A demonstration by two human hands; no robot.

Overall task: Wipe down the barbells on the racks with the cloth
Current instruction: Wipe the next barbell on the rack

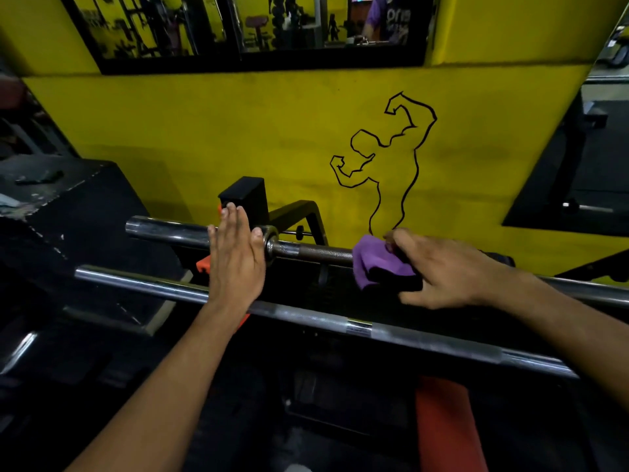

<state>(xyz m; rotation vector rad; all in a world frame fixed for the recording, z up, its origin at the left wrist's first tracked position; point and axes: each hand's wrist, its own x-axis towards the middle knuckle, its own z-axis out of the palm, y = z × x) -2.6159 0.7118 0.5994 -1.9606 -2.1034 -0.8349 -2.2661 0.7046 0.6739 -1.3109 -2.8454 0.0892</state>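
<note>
My right hand (pixel 442 267) holds the cloth (pixel 377 260) wrapped on the far barbell (pixel 313 252); my left hand (pixel 236 257) lies flat on its sleeve. The near barbell (pixel 306 313), just below it, probably awaits wiping.

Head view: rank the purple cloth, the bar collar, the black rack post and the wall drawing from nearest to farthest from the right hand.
1. Purple cloth, held in the right hand on the bar.
2. Wall drawing, above the hand.
3. Bar collar, to the left, by the left hand.
4. Rack post, farther left, behind.
</note>
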